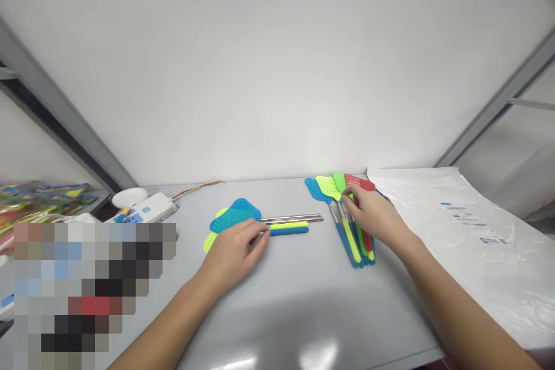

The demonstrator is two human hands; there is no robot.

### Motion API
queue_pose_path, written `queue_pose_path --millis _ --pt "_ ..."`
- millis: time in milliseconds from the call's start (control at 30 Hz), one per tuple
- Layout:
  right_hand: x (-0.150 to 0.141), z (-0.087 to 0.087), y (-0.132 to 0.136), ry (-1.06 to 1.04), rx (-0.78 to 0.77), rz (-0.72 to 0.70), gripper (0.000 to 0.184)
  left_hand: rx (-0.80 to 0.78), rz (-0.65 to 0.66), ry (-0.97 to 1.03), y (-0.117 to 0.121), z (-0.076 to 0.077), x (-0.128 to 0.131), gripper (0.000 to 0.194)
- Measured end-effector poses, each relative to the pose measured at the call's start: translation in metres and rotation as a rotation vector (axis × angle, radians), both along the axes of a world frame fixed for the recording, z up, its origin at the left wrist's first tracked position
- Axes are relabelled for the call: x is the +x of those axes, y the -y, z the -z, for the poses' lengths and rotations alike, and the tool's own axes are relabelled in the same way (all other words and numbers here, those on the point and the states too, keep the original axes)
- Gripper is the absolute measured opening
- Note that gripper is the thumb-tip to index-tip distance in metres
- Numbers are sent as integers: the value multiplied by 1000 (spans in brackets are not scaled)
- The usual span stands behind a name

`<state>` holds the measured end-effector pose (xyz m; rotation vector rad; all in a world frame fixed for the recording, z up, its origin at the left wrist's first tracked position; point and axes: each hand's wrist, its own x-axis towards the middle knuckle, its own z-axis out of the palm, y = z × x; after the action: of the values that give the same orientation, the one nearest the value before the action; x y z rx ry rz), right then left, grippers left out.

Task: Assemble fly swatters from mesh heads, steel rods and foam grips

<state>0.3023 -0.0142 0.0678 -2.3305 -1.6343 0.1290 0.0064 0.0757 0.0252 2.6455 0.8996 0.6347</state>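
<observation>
On the grey table, my left hand [237, 244] curls its fingers at the near ends of a yellow handle [295, 225] and a blue handle [289, 231]. Thin metal rods [299, 218] lie just behind these handles. Left of them rest a blue fly swatter head [236, 215] and a yellow head [210, 241], partly covered by my hand. To the right, a fanned bundle of fly swatters [328, 187] in blue, yellow, green and red lies with handles toward me. My right hand [368, 208] closes over it just below the heads, hiding some shafts.
A white wall [277, 69] stands behind the table [277, 312]. A white plastic parcel [442, 231] with labels covers the right side. At left are a power strip [154, 208] with wires, colourful packets [39, 202] and a blurred-out patch [87, 295].
</observation>
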Motion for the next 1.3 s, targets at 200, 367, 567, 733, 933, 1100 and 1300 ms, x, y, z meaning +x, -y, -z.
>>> queue_pose_path --millis 200,367,567,733,933,1100,1300 --pt "-54 0 -48 127 -115 -392 24 87 10 -167 7 6 4 27" --pt "-82 11 -89 190 -206 -621 19 119 20 -206 11 3 5 19" --pt "-86 13 -102 255 -231 -713 10 121 48 -208 15 5 4 14" --pt "-76 -3 -97 336 -213 -590 9 106 86 -84 17 2 3 15" --pt "-63 -35 -58 125 134 -376 3 68 141 309 23 -8 1 15" --pt "-79 -41 -14 -589 586 -375 6 -94 183 306 28 -1 8 15" --pt "-102 -28 -3 -795 665 -488 9 -139 174 263 28 4 10 13"
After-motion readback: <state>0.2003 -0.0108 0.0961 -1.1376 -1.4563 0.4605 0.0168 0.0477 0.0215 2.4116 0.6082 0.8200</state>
